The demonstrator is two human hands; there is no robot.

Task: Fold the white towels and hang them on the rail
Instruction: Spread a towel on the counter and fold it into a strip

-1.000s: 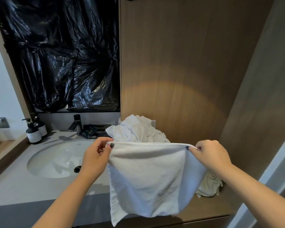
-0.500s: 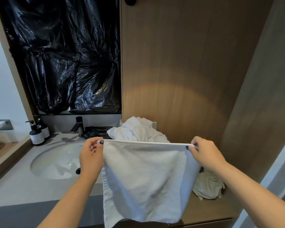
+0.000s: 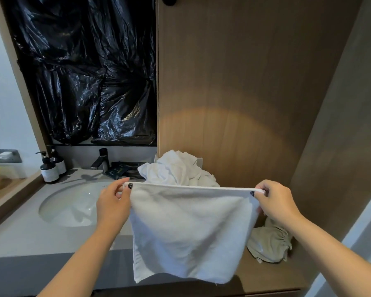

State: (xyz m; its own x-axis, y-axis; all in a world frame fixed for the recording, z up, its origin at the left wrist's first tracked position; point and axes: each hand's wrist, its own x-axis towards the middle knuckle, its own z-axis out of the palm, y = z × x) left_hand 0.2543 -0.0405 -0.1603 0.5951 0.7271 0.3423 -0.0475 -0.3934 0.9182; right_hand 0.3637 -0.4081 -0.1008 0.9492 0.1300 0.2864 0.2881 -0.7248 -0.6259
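Since a second ago the top hem of the white terry towel [image 3: 189,230] has gone from slightly sagging to pulled taut and level, hands a bit further apart. Left to right: two dark pump bottles with white labels [image 3: 50,168] stand at the back left of the grey countertop [image 3: 19,234], beside the white oval sink basin [image 3: 73,204]; a dark metal tap [image 3: 102,160] sits behind the basin under crinkled black plastic sheeting [image 3: 88,71]. Left hand [image 3: 114,205] pinches the towel's upper left corner between thumb and fingers. Towel hangs flat in the air above the counter's front edge, lower edge free. Behind it, a crumpled pile of white towels [image 3: 176,168] against the wooden wall panel [image 3: 244,82]. Right hand [image 3: 275,201] pinches the upper right corner, fingers curled. Below it, a bunched beige cloth [image 3: 270,243] lies on the wooden shelf [image 3: 266,277].
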